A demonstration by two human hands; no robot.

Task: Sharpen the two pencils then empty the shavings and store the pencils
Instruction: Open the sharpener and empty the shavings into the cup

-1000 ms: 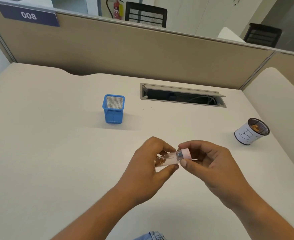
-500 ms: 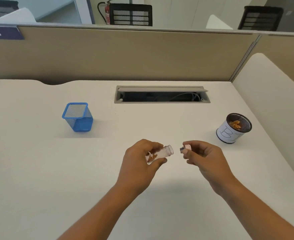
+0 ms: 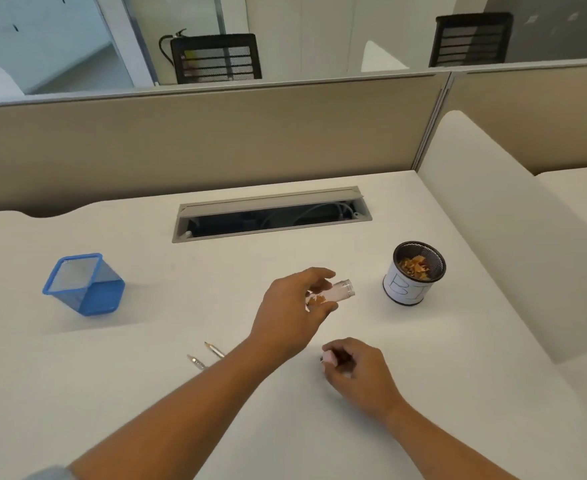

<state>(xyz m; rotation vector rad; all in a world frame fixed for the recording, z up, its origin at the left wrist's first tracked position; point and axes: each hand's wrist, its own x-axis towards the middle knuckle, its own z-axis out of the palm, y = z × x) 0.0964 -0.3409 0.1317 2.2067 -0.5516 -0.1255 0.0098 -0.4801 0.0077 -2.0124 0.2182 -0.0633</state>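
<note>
Left hand (image 3: 294, 311), at frame centre, grips the clear shavings tube (image 3: 333, 293) with its open mouth pointing right toward the black mesh bin (image 3: 413, 273), near but apart; orange shavings show inside both. Right hand (image 3: 354, 370), lower centre-right, is closed around the pink sharpener cap (image 3: 329, 357), resting low on the table (image 3: 146, 393). Two pencils (image 3: 205, 355) lie on the table beside the left forearm. Blue mesh holder (image 3: 84, 284) stands at left.

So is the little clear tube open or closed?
Open. The clear tube in the left hand has no cap; the right hand holds the pink cap apart.
</note>
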